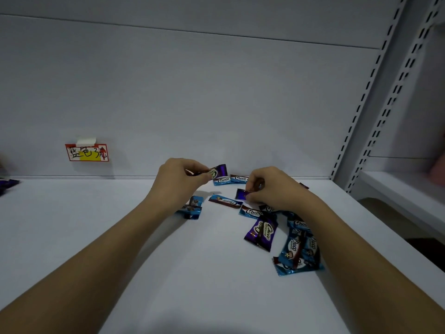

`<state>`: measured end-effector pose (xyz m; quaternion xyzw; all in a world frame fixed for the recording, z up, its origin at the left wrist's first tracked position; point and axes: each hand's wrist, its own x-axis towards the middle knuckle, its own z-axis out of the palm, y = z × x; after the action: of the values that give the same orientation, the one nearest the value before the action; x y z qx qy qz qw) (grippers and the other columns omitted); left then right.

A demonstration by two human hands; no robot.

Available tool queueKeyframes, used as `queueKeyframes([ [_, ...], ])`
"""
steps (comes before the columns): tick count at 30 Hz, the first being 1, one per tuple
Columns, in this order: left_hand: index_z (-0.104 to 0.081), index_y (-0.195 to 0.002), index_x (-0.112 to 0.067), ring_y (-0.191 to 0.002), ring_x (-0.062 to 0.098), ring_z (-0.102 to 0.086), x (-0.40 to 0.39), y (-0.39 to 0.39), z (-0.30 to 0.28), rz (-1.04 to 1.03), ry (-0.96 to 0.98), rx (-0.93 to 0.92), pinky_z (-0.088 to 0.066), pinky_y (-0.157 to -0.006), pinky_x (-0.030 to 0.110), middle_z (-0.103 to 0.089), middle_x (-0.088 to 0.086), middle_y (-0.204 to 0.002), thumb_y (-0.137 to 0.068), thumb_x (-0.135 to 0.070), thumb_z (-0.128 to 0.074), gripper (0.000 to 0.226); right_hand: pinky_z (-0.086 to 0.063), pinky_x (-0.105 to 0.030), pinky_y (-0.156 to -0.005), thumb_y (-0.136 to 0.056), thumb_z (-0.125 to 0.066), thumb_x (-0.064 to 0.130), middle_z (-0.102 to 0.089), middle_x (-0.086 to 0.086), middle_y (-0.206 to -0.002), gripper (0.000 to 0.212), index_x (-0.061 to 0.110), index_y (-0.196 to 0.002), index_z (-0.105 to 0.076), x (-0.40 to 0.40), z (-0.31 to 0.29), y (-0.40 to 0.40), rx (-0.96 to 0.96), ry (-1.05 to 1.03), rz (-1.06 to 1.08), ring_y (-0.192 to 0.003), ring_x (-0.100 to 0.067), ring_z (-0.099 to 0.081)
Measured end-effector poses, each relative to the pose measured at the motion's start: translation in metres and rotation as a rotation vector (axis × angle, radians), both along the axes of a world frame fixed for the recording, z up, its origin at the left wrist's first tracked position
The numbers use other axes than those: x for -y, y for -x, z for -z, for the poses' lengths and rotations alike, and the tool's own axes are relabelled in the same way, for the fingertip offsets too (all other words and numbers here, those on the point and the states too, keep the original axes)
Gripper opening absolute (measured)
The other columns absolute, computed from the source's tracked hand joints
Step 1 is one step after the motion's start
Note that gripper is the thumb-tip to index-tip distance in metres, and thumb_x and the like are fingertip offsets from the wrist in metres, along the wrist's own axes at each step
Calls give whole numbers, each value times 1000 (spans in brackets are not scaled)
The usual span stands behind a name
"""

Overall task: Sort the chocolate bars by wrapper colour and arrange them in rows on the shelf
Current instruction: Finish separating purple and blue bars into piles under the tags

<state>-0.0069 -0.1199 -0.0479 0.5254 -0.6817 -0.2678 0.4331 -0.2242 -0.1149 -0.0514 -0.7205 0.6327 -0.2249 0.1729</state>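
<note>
Purple (260,231) & blue bars (292,249), white shelf (168,273)

- Shelf (96,225): left half and near front bare; open passage there for a hand.
- Back wall (216,104) closes the far side; a label (87,153) is taped low on it, at left.
- Loose chocolate bars (261,231) scattered over the centre-right; thickest pile (298,251) near the right edge.
- Two bars (231,180) lie against the wall, between the hands.
- Left hand (179,180) and right hand (272,186), each holding a bar, with both forearms, block the middle.
- Slotted upright (368,97) bounds the right side.
- Dark wrappers (8,184) at far left edge.
</note>
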Motion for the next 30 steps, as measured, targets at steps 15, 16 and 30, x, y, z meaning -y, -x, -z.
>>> queueKeyframes([
  [15, -74, -82, -12, -69, 10, -69, -50, 49, 5, 424, -361, -54, -53, -59, 17, -75, 5, -76, -78, -15, -78, 6, -51, -28, -65, -87, -71, 17, -69, -1, -92, 13, 19, -100, -68, -10, -26, 51, 344, 8, 179, -79, -13, -61],
  [16, -74, -82, -15, -68, 7, -67, -52, 52, 6, 425, -351, -16, -52, -59, 16, -74, 2, -76, -79, -18, -78, 6, -51, -30, -67, -87, -71, 16, -68, -2, -93, 15, 18, -102, -68, -10, -27, 57, 357, 21, 212, -80, -14, -61],
  [30, -72, -94, -35, -81, 0, -56, -60, 66, 14, 435, -127, 348, -42, -53, 8, -61, -23, -86, -80, -31, -75, 15, -47, -25, -60, -85, -73, 11, -67, -13, -101, 14, 10, -98, -69, -6, -17, 85, 268, -80, 392, -82, -17, -58],
])
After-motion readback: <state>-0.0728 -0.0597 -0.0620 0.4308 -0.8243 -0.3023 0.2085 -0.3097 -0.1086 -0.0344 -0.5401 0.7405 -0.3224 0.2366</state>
